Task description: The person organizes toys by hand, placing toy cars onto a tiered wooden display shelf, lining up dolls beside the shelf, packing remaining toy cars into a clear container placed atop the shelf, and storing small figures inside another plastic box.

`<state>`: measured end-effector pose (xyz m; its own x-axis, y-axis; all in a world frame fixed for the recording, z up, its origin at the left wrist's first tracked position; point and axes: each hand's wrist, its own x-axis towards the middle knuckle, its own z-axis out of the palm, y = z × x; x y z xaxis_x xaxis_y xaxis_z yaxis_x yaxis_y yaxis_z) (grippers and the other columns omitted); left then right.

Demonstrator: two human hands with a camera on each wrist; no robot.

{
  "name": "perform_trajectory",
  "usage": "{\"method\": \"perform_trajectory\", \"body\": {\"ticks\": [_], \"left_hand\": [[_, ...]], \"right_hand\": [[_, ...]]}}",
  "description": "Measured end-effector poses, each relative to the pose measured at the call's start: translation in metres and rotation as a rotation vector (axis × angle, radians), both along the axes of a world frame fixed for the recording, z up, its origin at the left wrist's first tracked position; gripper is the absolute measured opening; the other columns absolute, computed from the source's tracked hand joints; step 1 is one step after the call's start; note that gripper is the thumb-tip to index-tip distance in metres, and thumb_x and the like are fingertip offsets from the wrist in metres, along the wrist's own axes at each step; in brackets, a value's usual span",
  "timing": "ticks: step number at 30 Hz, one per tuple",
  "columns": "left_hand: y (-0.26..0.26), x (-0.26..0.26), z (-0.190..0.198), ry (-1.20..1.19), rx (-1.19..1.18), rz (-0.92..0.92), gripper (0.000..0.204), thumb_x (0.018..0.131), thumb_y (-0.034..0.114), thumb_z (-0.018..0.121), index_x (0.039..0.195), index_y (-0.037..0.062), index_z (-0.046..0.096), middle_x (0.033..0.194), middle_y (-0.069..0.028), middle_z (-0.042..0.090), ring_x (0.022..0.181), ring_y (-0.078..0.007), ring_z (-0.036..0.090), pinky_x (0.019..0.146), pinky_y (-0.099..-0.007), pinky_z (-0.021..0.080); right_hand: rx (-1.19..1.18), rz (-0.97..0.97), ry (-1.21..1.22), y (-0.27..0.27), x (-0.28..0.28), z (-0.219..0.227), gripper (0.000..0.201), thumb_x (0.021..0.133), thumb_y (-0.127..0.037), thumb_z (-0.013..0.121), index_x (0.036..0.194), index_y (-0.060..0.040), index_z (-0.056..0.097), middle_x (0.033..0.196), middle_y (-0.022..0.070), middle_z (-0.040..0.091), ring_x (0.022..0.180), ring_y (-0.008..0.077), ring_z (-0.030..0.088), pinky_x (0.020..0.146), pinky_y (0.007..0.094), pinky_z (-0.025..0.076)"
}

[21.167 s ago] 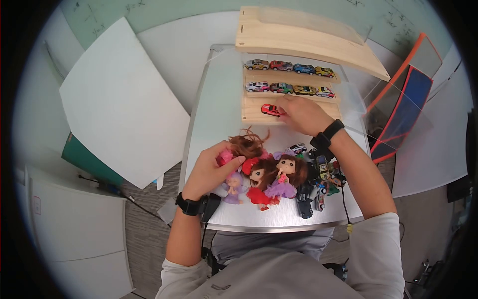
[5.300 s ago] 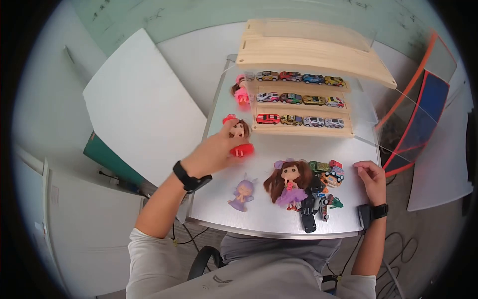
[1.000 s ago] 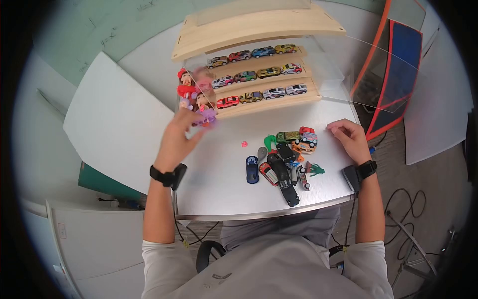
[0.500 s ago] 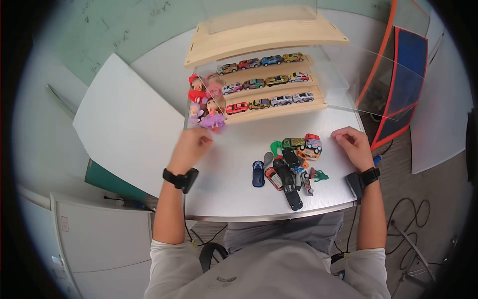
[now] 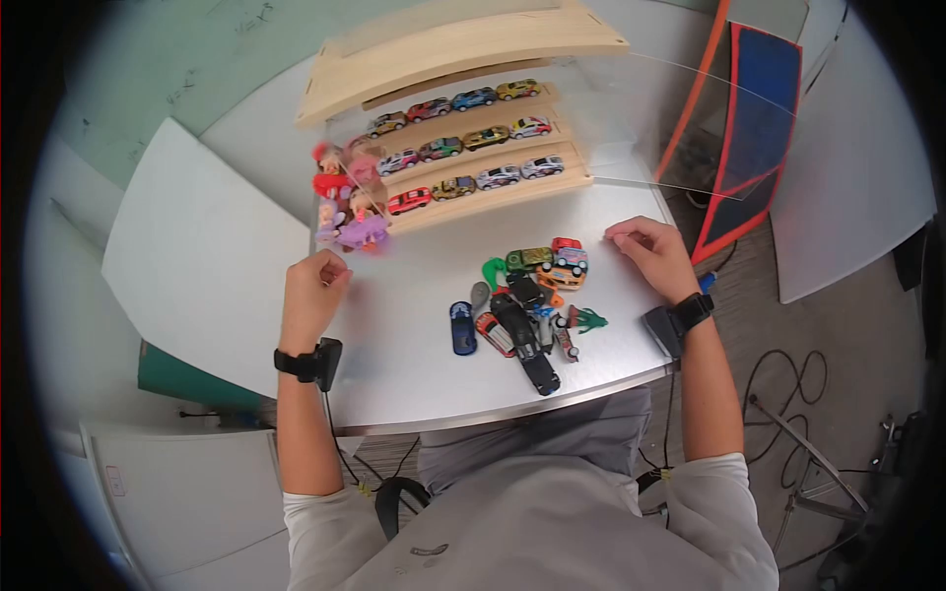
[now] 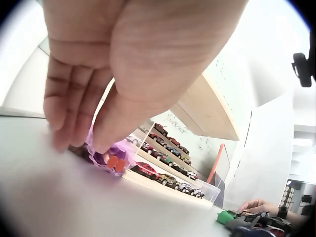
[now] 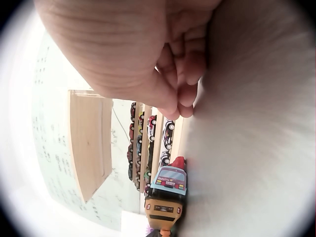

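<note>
My left hand (image 5: 315, 291) is at the table's left side, fingers loosely bent and holding nothing. Just beyond it lies a doll in a purple dress (image 5: 363, 230), its skirt (image 6: 116, 158) past my fingertips in the left wrist view. A lilac figurine (image 5: 328, 222), a red-dressed doll (image 5: 330, 185) and a pink doll (image 5: 365, 165) are grouped around it, the pink one partly behind a clear panel. My right hand (image 5: 653, 258) rests on the right side of the table, loosely curled with nothing in it. Nearest to it is an orange toy car (image 5: 562, 280).
A wooden display rack (image 5: 493, 199) at the back bears three rows of toy cars under a raised wooden lid (image 5: 463, 49). Clear panels stick out at its sides. Mid-table sits a pile of toys with a black vehicle (image 5: 514, 320) and a blue car (image 5: 462, 328).
The dolls from the front of the table now lie left of the rack. My left hand has let go of the purple-dressed doll and drawn back toward me. My right hand stays put.
</note>
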<state>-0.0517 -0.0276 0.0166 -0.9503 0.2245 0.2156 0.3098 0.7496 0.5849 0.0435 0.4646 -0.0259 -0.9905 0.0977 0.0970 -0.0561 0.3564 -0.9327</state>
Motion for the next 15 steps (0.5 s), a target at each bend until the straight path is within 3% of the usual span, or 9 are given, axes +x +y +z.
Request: {"method": "perform_trajectory", "body": {"ticks": [2, 5, 8, 10, 15], "left_hand": [[-0.004, -0.008, -0.006, -0.059, -0.043, -0.028, 0.006, 0.088, -0.003, 0.074, 0.092, -0.0022, 0.07, 0.087, -0.0075, 0.071, 0.071, -0.0145, 0.065, 0.064, -0.0285, 0.052], [-0.001, -0.016, -0.007, 0.072, -0.129, -0.099, 0.008, 0.088, -0.001, 0.074, 0.094, 0.0005, 0.071, 0.098, -0.0095, 0.07, 0.082, -0.0189, 0.067, 0.07, -0.0318, 0.053], [0.004, -0.009, 0.005, -0.069, -0.102, -0.057, 0.01, 0.087, 0.0, 0.074, 0.096, 0.0015, 0.071, 0.103, -0.012, 0.067, 0.094, -0.0261, 0.066, 0.081, -0.0369, 0.054], [0.007, -0.001, 0.007, 0.09, -0.131, -0.116, 0.013, 0.084, 0.002, 0.074, 0.095, -0.0012, 0.067, 0.101, -0.0176, 0.067, 0.098, -0.0382, 0.066, 0.088, -0.0445, 0.053], [0.041, 0.027, 0.017, 0.143, -0.046, -0.212, 0.02, 0.083, 0.005, 0.08, 0.1, 0.0007, 0.068, 0.109, -0.0164, 0.069, 0.108, -0.0382, 0.065, 0.094, -0.043, 0.052]], "right_hand": [[0.008, -0.011, 0.006, 0.001, 0.0, -0.003, 0.015, 0.101, -0.005, 0.067, 0.112, 0.0001, 0.077, 0.099, 0.0056, 0.078, 0.089, 0.0088, 0.068, 0.082, 0.0242, 0.053], [-0.033, -0.032, 0.019, 0.001, 0.0, -0.004, 0.014, 0.099, -0.006, 0.069, 0.11, -0.0025, 0.079, 0.097, 0.0036, 0.079, 0.086, 0.008, 0.069, 0.08, 0.0237, 0.054], [-0.002, -0.012, -0.002, 0.003, 0.0, -0.004, 0.016, 0.101, -0.006, 0.067, 0.112, 0.0, 0.077, 0.1, 0.0058, 0.078, 0.088, 0.0099, 0.068, 0.082, 0.0255, 0.054], [0.005, -0.016, -0.007, 0.002, 0.0, -0.002, 0.016, 0.101, -0.006, 0.067, 0.112, 0.0, 0.077, 0.099, 0.0057, 0.078, 0.088, 0.0097, 0.068, 0.082, 0.0253, 0.053], [0.014, -0.009, -0.023, 0.001, 0.0, 0.0, 0.016, 0.101, -0.007, 0.067, 0.112, -0.0003, 0.076, 0.099, 0.0056, 0.078, 0.088, 0.009, 0.068, 0.081, 0.0242, 0.053]]}}
